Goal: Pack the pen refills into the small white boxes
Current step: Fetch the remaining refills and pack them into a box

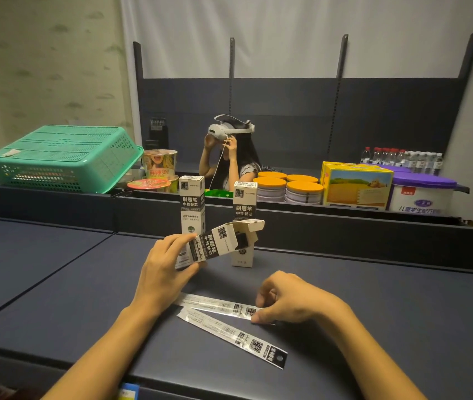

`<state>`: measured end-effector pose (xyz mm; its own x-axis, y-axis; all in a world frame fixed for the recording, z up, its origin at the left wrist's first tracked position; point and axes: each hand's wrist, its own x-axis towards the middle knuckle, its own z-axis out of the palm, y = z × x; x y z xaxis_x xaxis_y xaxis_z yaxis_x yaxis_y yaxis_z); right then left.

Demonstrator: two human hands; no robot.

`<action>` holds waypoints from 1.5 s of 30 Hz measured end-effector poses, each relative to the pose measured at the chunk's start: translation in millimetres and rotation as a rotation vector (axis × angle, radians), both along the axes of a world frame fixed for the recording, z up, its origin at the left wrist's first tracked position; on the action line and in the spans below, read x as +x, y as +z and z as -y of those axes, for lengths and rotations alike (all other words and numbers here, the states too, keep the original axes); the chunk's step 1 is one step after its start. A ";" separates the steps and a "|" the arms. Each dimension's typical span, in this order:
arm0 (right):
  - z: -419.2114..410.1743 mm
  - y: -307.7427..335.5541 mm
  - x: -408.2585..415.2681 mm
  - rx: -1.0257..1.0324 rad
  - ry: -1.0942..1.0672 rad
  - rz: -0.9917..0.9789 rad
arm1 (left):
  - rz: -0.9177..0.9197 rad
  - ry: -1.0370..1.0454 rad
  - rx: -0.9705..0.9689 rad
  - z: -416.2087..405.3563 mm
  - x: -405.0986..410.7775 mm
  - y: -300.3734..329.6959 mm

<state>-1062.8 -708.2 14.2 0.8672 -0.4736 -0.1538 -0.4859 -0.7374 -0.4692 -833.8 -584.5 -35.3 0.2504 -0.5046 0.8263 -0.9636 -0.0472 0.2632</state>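
Right hand (pixel 290 298) pinches a refill packet (pixel 218 306) — left hand (pixel 166 267) grips an open box (pixel 218 243).

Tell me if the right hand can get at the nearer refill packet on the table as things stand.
Probably yes. The right hand pinches the farther refill packet; the nearer refill packet lies flat just beside it, uncovered, with nothing between.
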 end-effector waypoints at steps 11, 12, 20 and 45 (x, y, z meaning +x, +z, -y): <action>-3.6 6.4 -2.4 0.086 -0.019 0.225 | -0.014 0.009 -0.015 -0.2 0.4 1.3; -3.3 6.6 -3.2 0.088 -0.031 0.283 | -0.015 0.008 -0.017 -0.1 0.4 1.6; -7.0 18.0 -4.5 0.411 -0.085 0.975 | -0.030 0.007 -0.014 -0.1 1.4 1.2; -9.6 32.6 -13.5 0.336 -0.400 1.590 | -0.026 0.005 0.008 0.8 0.2 1.4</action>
